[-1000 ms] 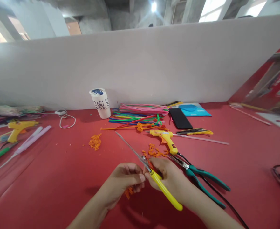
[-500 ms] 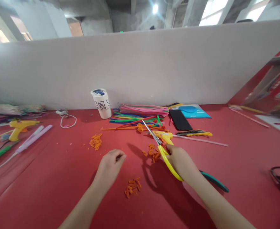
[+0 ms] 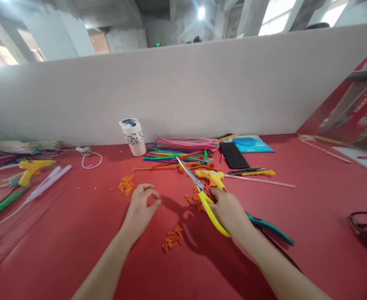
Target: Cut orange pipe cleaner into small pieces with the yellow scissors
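My left hand [image 3: 143,207] hovers over the red table with fingers curved and loosely parted; thumb and forefinger tips come close together, and nothing shows between them. Just left of it lies a heap of tiny orange pieces [image 3: 126,184]. Yellow-handled scissors [image 3: 210,213] are gripped in my right hand [image 3: 230,210], their blades nearly closed and pointing up-left. Beneath the scissors, a second heap of orange pieces [image 3: 196,195] is partly covered. Short orange cut pieces [image 3: 172,239] form a third group nearer me, between my forearms.
Behind my hands are colourful pipe cleaners [image 3: 183,146], a white tumbler [image 3: 133,137], a black phone [image 3: 234,156], a yellow glue gun [image 3: 213,177] and a utility knife [image 3: 252,171]. Green-handled pliers [image 3: 270,228] lie beside my right forearm. Another glue gun [image 3: 30,170] sits left.
My left hand has moved slightly up and left toward the left heap, its fingers loosening. The right hand and scissors have shifted a little left in view; the camera has also moved slightly.
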`<state>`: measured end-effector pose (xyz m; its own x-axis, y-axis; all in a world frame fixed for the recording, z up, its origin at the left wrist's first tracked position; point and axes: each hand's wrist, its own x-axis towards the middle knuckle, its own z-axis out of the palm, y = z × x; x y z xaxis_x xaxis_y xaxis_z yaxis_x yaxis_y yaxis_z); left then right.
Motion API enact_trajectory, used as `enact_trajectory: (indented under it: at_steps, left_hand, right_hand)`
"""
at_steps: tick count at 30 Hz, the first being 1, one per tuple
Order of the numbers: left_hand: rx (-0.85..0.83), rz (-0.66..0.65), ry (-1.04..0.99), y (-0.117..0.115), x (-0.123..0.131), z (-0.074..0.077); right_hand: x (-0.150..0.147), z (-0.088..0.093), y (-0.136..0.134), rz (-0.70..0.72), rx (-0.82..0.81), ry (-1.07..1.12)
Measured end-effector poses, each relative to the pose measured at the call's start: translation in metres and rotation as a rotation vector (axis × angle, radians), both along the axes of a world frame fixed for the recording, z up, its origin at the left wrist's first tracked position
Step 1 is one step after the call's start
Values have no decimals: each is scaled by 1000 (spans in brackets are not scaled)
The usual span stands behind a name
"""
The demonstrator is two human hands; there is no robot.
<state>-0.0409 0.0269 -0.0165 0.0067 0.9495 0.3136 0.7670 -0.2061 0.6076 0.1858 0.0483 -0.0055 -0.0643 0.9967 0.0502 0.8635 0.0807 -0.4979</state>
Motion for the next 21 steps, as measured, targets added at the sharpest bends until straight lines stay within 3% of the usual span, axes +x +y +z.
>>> enact_trajectory:
  at_steps: [4,7,15,21]
  left_hand:
    - [-155,-334,54,-16,20,9]
    - [-203,-429,146,-26,31,11]
    - [-199,-396,218,-29,37,7]
    - [-277,-264,-18,-26,36,10]
  right_hand:
    - [-5,1,-4,30,8,21]
    - [-7,1,-5,38,10,41]
    - [-10,-1,-8,54,0,122]
    - [-13,-4,-12,102,-127,285]
